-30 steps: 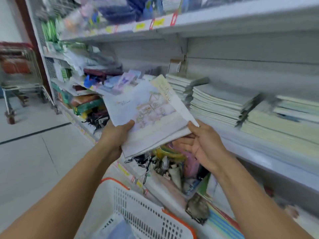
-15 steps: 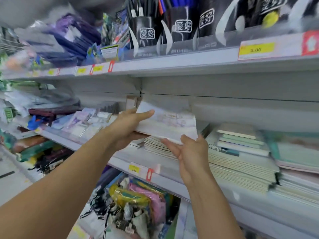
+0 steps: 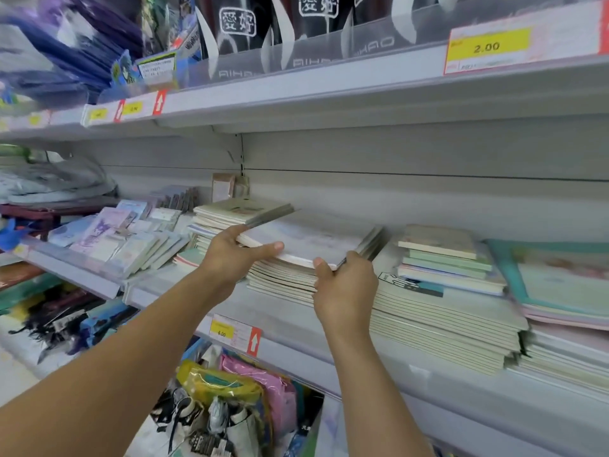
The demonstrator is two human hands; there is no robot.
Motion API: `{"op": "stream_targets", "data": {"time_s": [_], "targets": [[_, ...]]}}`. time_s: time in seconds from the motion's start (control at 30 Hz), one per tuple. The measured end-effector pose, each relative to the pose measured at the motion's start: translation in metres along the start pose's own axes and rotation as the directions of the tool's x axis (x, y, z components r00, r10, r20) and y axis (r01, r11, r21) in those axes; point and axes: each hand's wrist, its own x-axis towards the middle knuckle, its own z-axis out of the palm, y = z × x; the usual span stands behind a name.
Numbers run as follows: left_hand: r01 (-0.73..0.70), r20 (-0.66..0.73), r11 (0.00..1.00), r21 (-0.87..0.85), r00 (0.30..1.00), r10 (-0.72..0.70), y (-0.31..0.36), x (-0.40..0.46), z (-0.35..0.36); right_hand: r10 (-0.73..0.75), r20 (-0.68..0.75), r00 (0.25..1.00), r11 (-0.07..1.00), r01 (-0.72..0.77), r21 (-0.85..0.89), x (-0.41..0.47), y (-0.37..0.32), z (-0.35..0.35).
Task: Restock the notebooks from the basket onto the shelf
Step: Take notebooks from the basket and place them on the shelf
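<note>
A thin bundle of pale notebooks (image 3: 309, 240) lies flat on top of a notebook stack (image 3: 283, 278) on the middle shelf (image 3: 296, 328). My left hand (image 3: 235, 258) grips the bundle's near left corner, thumb along its front edge. My right hand (image 3: 346, 288) holds the near right corner, with fingers curled under it. The basket is out of view.
More notebook stacks (image 3: 438, 298) fill the shelf to the right, and a taller stack (image 3: 237, 211) stands just left. Small notepads (image 3: 125, 242) lie further left. The upper shelf (image 3: 329, 90) carries black pen holders. Bagged goods (image 3: 230, 400) sit below.
Both hands carried the notebooks up from above the basket to the shelf and lowered them flat onto the stack. The view rose from the floor and basket to the shelves.
</note>
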Motion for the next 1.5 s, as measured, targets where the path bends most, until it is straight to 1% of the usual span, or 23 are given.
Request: {"op": "stream_targets", "data": {"time_s": [0.03, 0.07, 0.17, 0.27, 0.37, 0.5, 0.67, 0.77, 0.87, 1.1, 1.2, 1.3, 1.4, 1.5], "targets": [[-0.005, 0.065, 0.999, 0.044, 0.998, 0.002, -0.002, 0.002, -0.001, 0.002, -0.013, 1.0, 0.999, -0.002, -0.041, 0.001, 0.001, 0.0], [-0.011, 0.102, 0.997, 0.078, 0.995, 0.003, -0.003, 0.005, -0.003, 0.001, -0.018, 1.0, 0.997, -0.002, -0.083, 0.002, 0.002, 0.0], [-0.049, 0.113, 0.993, 0.108, 0.993, 0.036, -0.01, 0.013, -0.004, 0.003, -0.024, 1.0, 0.993, -0.006, -0.118, 0.005, 0.004, 0.003], [-0.111, 0.043, 0.985, 0.131, 0.993, 0.106, -0.016, 0.017, 0.007, 0.003, -0.06, 0.998, 0.99, -0.011, -0.137, 0.008, 0.008, 0.004], [-0.129, -0.024, 0.982, 0.137, 0.991, 0.134, -0.02, 0.019, 0.017, -0.017, -0.09, 0.996, 0.99, 0.004, -0.144, 0.007, 0.008, 0.005], [-0.154, -0.053, 0.979, 0.133, 0.985, 0.162, -0.021, 0.018, 0.023, -0.001, -0.116, 0.993, 0.99, -0.016, -0.142, 0.008, 0.009, 0.007], [-0.133, -0.051, 0.985, 0.107, 0.989, 0.139, -0.023, 0.02, 0.023, 0.006, -0.112, 0.994, 0.989, -0.022, -0.143, 0.011, 0.011, 0.007], [-0.114, -0.05, 0.988, 0.101, 0.992, 0.12, -0.022, 0.021, 0.023, 0.02, -0.094, 0.995, 0.996, -0.028, -0.089, 0.013, 0.011, 0.008], [-0.097, -0.04, 0.991, 0.096, 0.994, 0.102, -0.022, 0.023, 0.023, 0.002, -0.103, 0.995, 0.99, -0.016, -0.14, 0.014, 0.011, 0.007], [-0.097, -0.039, 0.973, 0.208, 0.993, 0.107, -0.017, 0.02, 0.02, -0.042, -0.109, 0.993, 0.976, 0.018, -0.217, 0.012, 0.013, 0.006], [-0.087, -0.054, 0.976, 0.198, 0.994, 0.099, -0.016, 0.018, 0.021, -0.048, -0.086, 0.995, 0.978, 0.029, -0.209, 0.012, 0.012, 0.007], [-0.092, -0.104, 0.982, 0.163, 0.988, 0.11, -0.019, 0.014, 0.025, -0.022, -0.071, 0.997, 0.979, 0.007, -0.202, 0.013, 0.013, 0.009], [-0.085, -0.118, 0.984, 0.158, 0.988, 0.104, -0.023, 0.014, 0.027, -0.01, -0.1, 0.995, 0.981, -0.009, -0.193, 0.014, 0.016, 0.011], [-0.065, -0.099, 0.98, 0.187, 0.991, 0.084, -0.023, 0.013, 0.027, -0.017, -0.119, 0.993, 0.983, -0.006, -0.185, 0.014, 0.017, 0.01]]}}
